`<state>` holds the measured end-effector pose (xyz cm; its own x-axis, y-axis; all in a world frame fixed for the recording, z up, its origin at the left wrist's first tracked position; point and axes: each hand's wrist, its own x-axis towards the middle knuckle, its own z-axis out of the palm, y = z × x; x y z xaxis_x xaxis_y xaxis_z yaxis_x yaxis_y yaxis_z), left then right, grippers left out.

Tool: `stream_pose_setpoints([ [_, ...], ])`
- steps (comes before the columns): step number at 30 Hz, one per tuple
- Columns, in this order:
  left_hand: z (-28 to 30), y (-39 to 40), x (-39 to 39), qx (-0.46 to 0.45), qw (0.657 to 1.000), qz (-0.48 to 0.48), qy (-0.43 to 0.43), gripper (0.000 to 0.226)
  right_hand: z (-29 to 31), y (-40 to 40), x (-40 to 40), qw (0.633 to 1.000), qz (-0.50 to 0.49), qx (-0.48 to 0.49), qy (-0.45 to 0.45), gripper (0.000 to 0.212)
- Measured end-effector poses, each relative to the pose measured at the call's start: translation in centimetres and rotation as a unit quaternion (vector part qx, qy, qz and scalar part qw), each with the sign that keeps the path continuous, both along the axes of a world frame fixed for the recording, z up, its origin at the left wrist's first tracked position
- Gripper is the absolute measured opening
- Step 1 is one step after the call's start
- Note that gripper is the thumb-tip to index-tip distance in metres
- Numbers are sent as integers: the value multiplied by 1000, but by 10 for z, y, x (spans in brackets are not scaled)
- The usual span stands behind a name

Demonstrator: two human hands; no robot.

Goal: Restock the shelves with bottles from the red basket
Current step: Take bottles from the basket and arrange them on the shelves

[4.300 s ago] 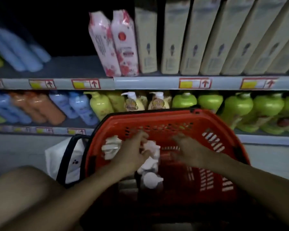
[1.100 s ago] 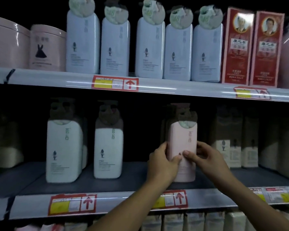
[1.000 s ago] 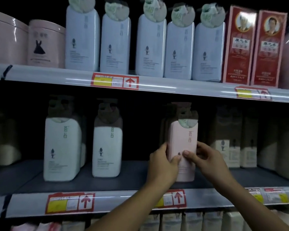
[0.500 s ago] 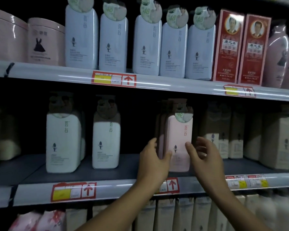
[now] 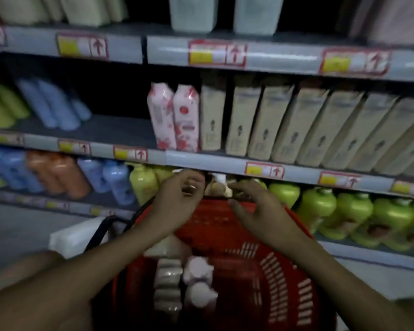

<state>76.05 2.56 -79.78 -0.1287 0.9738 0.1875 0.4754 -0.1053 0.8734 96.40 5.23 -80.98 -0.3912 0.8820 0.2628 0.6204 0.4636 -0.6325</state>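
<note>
Hands are empty now: the left hand (image 5: pixel 179 199) and right hand (image 5: pixel 253 209), fingers loosely curled, hover over the red basket (image 5: pixel 285 283). The pink bottle was left on the higher shelf; more bottles (image 5: pixel 196 280) wait in the basket, so another pick comes next.

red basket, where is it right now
In the head view the red basket sits low at centre, under both hands, in front of the bottom shelf of green bottles, with pump bottles inside.

Bottles (image 5: pixel 196 283) lie in basket (image 5: pixel 285 283) before shelves (image 5: pixel 225 161)
</note>
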Motion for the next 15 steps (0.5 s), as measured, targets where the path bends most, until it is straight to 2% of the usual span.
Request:
stream_pose_setpoints([
  [3,-62,-15,-38,-105,993,9,59,22,-69,-5,-11,990,8,-120,-69,43],
  [7,-106,-3,-37,-190,966,-60,164,23,-131,-8,-31,953,127,-230,-150,63],
  [11,-127,3,-34,-237,939,-114,223,26,-160,-5,-51,919,250,-259,-161,74],
  [13,-129,-1,-31,-232,936,-150,216,29,-165,-3,-54,894,320,-244,-195,73],
  [15,-128,-4,-28,-233,934,-171,211,29,-169,-2,-54,887,342,-227,-210,69],
])
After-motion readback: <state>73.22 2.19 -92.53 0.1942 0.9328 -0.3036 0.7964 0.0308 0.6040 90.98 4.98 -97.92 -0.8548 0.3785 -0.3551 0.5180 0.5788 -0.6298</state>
